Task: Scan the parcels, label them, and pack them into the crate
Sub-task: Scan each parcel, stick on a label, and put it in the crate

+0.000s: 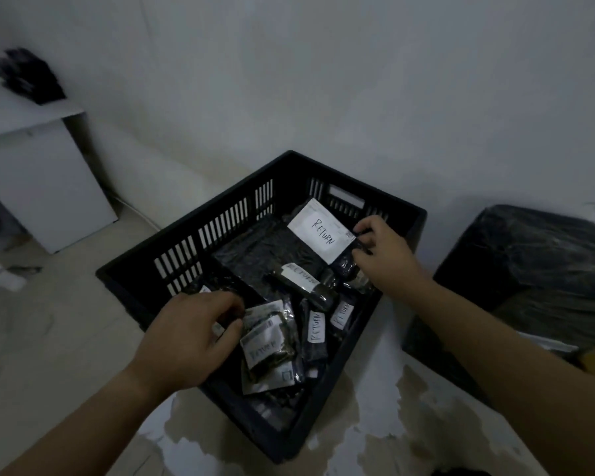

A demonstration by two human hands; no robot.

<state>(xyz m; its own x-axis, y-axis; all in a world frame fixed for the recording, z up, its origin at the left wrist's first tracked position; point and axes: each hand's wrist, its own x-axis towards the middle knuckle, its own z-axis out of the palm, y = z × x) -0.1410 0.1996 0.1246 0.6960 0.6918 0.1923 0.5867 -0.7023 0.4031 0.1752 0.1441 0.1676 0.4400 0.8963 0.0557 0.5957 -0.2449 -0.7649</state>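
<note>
The right hand [389, 255] curls fingers and thumb around the edge of a dark parcel [320, 235] whose white label reads RETURN; that parcel lies just left of those fingertips, near the far wall of the black crate [131, 273]; the left hand [189, 338] bends its fingers, pinching the edge of a small labelled packet [265, 341] in the near corner; between both sets of fingers lie more RETURN-marked parcels [306, 283]; a black wrapped bundle [536, 266] sits outside, beyond the right wrist.

Dim, flat indoor light, grey cast, soft overall blur, wide-angle bending at edges, no glare
</note>
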